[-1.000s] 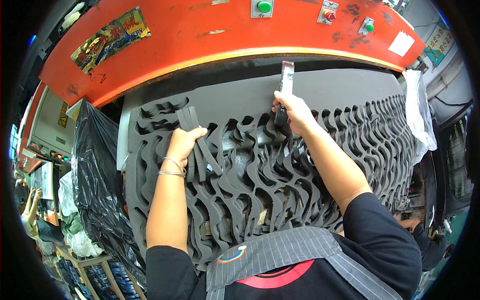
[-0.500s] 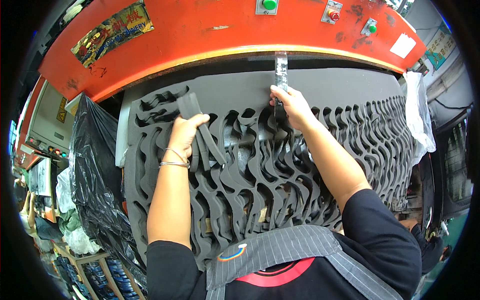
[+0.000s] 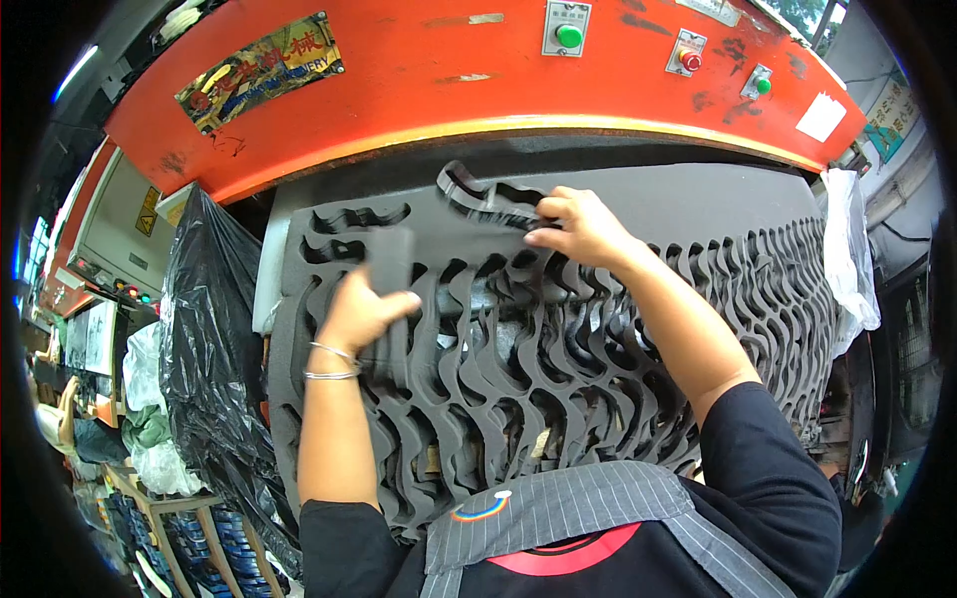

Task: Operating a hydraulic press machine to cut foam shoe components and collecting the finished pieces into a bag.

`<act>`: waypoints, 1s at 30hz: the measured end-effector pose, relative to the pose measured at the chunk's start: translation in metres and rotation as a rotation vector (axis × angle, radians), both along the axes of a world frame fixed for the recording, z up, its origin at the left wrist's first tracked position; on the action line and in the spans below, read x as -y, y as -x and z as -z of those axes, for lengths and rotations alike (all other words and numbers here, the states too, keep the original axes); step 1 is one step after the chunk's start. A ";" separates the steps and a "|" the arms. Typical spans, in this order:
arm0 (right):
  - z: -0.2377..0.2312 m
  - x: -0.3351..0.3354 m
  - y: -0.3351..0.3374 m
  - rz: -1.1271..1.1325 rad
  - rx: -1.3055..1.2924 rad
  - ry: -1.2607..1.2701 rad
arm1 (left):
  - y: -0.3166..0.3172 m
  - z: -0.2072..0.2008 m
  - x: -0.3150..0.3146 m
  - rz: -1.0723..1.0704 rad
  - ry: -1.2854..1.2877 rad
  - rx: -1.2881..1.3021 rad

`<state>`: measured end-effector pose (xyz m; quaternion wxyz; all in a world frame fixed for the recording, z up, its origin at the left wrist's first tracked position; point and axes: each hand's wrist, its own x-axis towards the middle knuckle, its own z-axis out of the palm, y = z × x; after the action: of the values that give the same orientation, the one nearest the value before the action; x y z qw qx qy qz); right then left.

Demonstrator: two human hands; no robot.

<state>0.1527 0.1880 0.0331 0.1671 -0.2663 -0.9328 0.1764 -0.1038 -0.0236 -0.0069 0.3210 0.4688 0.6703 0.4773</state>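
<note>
My right hand (image 3: 588,231) pinches one end of a curved steel-strip cutting die (image 3: 483,204). The die's wavy, open outline is held over the uncut far band of a thick dark grey foam sheet (image 3: 688,194). On the left, my left hand (image 3: 359,317) is closed round cut foam pieces (image 3: 392,264), smeared by motion, above the cut part of the sheet. Rows of wavy slots and thin foam webs (image 3: 469,349) cover the sheet's near and middle parts. Two S-shaped cut-outs (image 3: 361,217) lie at its far left.
An orange press beam (image 3: 419,100) with green buttons (image 3: 569,37) and a red button (image 3: 690,61) spans the far side. Black plastic sheeting (image 3: 214,339) hangs at left, clear plastic (image 3: 845,249) at right. People are partly visible farther off.
My right hand has turned the die from edge-on, so its curved outline shows, with the die now reaching left. My left hand still holds the foam pieces. The view has shifted slightly.
</note>
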 end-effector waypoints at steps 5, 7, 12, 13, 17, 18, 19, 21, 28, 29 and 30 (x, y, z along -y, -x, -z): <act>0.036 -0.006 0.040 -0.158 0.043 -0.200 | -0.019 0.020 -0.017 0.081 0.049 -0.496; 0.041 -0.009 0.043 -0.161 0.135 -0.241 | -0.019 0.021 -0.018 0.097 0.075 -0.448; 0.051 -0.022 0.031 -0.207 -0.051 -0.224 | -0.017 0.034 -0.018 0.066 -0.045 -0.526; 0.056 -0.027 0.024 -0.202 -0.044 -0.221 | -0.014 0.028 -0.020 0.067 0.067 -0.486; 0.069 -0.055 0.009 -0.129 -0.165 -0.097 | -0.003 0.015 -0.040 0.119 0.198 -0.507; 0.068 -0.060 0.014 -0.190 -0.142 -0.096 | 0.002 0.015 -0.044 0.117 0.223 -0.443; 0.068 -0.063 0.016 -0.251 -0.120 -0.095 | 0.006 0.015 -0.046 0.114 0.248 -0.381; 0.070 -0.067 0.015 -0.249 -0.088 -0.051 | 0.012 0.021 -0.053 0.158 0.255 -0.365; 0.066 -0.079 0.017 -0.087 0.018 0.023 | 0.022 0.016 -0.082 0.155 0.307 0.013; 0.062 -0.079 0.012 -0.095 0.014 0.039 | 0.025 0.016 -0.076 0.146 0.322 0.012; 0.052 -0.080 0.003 -0.078 -0.076 0.144 | 0.025 0.002 -0.072 0.025 0.303 0.018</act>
<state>0.1493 0.2677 -0.0185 0.1759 -0.2341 -0.9203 0.2592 -0.1287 0.0488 -0.0090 0.3999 0.4189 0.7259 0.3709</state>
